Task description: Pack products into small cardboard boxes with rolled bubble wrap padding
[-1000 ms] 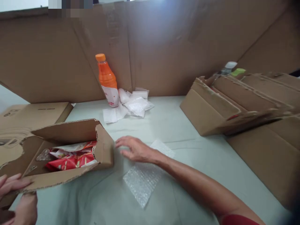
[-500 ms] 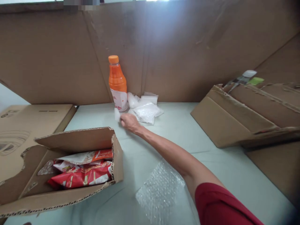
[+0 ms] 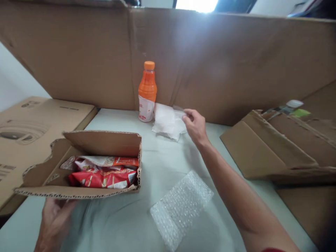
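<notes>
My right hand (image 3: 195,125) reaches across the table and pinches the edge of a pile of white bubble-wrap pieces (image 3: 166,122) lying next to an orange bottle (image 3: 147,91). My left hand (image 3: 54,221) sits under the near edge of an open cardboard box (image 3: 105,143); its fingers are hidden behind the box wall. Inside the box lie red and white snack packets (image 3: 103,173). A loose bubble-wrap sheet (image 3: 181,206) lies on the table in front of me.
A tall cardboard wall (image 3: 210,66) stands along the back of the table. Flattened boxes (image 3: 278,147) are stacked at the right, with a white and green item (image 3: 292,106) behind them. A printed flat carton (image 3: 28,122) lies at the left.
My right hand moved from the left side of the white pile by the bottle to its right side and took hold of it. My left hand came back into view below the box.
</notes>
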A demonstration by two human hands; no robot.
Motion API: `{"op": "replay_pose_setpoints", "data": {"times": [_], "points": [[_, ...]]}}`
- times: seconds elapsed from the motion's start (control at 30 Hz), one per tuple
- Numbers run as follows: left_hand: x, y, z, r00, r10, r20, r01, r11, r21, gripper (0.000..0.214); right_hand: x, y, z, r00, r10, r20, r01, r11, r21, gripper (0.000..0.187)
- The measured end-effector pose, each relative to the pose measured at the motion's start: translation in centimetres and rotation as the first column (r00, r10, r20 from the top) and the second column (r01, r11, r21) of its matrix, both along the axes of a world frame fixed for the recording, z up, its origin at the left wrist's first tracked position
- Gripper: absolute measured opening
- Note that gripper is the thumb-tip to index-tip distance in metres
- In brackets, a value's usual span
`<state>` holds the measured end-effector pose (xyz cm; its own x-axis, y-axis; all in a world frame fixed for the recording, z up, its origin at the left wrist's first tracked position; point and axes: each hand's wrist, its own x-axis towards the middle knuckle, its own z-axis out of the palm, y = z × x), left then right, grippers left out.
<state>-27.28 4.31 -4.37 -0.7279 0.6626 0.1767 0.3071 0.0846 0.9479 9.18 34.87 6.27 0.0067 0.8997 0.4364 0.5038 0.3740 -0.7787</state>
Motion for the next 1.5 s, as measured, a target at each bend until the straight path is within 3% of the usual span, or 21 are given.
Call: {"op": "replay_pose_setpoints", "data": {"times": [0.03, 0.07, 0.13, 0.2, 0.23, 0.27, 0.33, 0.43, 0.57, 0.67, 0.77, 0.87, 0.93, 1.03, 1.13, 1.3, 1.4, 1.5], "points": [[-0.1, -0.1, -0.1, 0.997, -0.010, 0.074, 0.012, 1.000, -0.014, 0.055, -0.5, -2.4, -0.8, 0.990, 0.132, 0.043, -0.131, 0.991, -0.027, 0.029], [-0.2, -0.2, -0.2, 0.990, -0.013, 0.140, 0.017, 1.000, -0.023, 0.056, -1.1, -5.1, -1.7, 0.947, 0.311, 0.079, -0.302, 0.948, -0.104, 0.030], [-0.1, -0.3, -0.2, 0.979, 0.007, 0.205, -0.003, 1.000, -0.023, 0.059, -2.5, -10.6, -3.3, 0.792, 0.606, 0.074, -0.575, 0.782, -0.240, 0.047], [0.6, -0.1, 0.1, 0.975, 0.023, 0.219, -0.021, 1.000, -0.014, 0.060, -3.8, -15.0, -4.4, 0.678, 0.734, 0.037, -0.697, 0.659, -0.283, 0.067], [1.2, 0.0, 0.3, 0.975, 0.016, 0.221, -0.016, 1.000, -0.003, 0.061, -4.2, -16.5, -4.9, 0.658, 0.753, 0.021, -0.718, 0.635, -0.285, 0.074], [2.1, 0.3, 0.5, 0.975, -0.007, 0.221, 0.005, 1.000, 0.012, 0.063, -4.3, -17.5, -5.2, 0.662, 0.749, 0.010, -0.718, 0.638, -0.280, 0.078], [4.3, 0.9, 1.0, 0.970, -0.094, 0.225, 0.083, 0.995, 0.057, 0.068, -3.6, -18.4, -5.7, 0.719, 0.695, -0.005, -0.671, 0.693, -0.264, 0.079], [8.2, 2.8, 1.8, 0.932, -0.266, 0.246, 0.242, 0.962, 0.125, 0.077, -1.1, -17.7, -6.1, 0.817, 0.575, -0.041, -0.566, 0.786, -0.250, 0.070], [11.7, 6.3, 2.9, 0.864, -0.451, 0.224, 0.427, 0.892, 0.151, 0.084, 2.2, -15.9, -6.0, 0.882, 0.461, -0.102, -0.469, 0.831, -0.298, 0.063], [12.7, 7.2, 3.3, 0.837, -0.518, 0.176, 0.500, 0.855, 0.139, 0.087, 4.6, -15.5, -5.8, 0.910, 0.410, -0.055, -0.406, 0.859, -0.311, 0.064], [13.1, 5.0, 3.3, 0.894, -0.447, 0.046, 0.446, 0.895, 0.023, 0.089, 7.6, -16.4, -5.8, 0.936, 0.342, 0.085, -0.302, 0.902, -0.308, 0.057], [14.1, 1.2, 3.0, 0.900, -0.403, -0.165, 0.393, 0.915, -0.091, 0.079, 10.1, -18.3, -6.6, 0.920, 0.194, 0.342, -0.076, 0.941, -0.331, 0.043], [15.4, -0.5, 2.6, 0.800, -0.506, -0.321, 0.463, 0.862, -0.207, 0.062, 10.8, -19.5, -7.4, 0.858, 0.115, 0.501, 0.065, 0.943, -0.327, 0.038], [18.2, -1.3, 2.1, 0.551, -0.672, -0.494, 0.506, 0.740, -0.443, 0.043, 10.8, -20.8, -8.3, 0.799, 0.082, 0.595, 0.099, 0.959, -0.265, 0.026], [20.9, -1.8, 2.3, 0.450, -0.783, -0.429, 0.530, 0.621, -0.578, 0.042, 10.5, -21.3, -8.1, 0.800, 0.082, 0.594, 0.057, 0.976, -0.211, 0.012], [24.4, -4.7, 3.3, 0.422, -0.881, -0.215, 0.701, 0.468, -0.539, 0.046, 10.4, -20.5, -6.8, 0.808, 0.100, 0.581, 0.011, 0.983, -0.183, 0.012], [24.8, -6.1, 3.6, 0.407, -0.898, -0.169, 0.741, 0.433, -0.513, 0.037, 10.6, -20.4, -6.5, 0.815, 0.114, 0.569, -0.001, 0.981, -0.195, 0.034], [24.1, -6.5, 3.8, 0.425, -0.882, -0.204, 0.745, 0.469, -0.474, 0.031, 12.1, -22.5, -6.3, 0.839, 0.125, 0.529, -0.037, 0.984, -0.174, 0.039]]}}
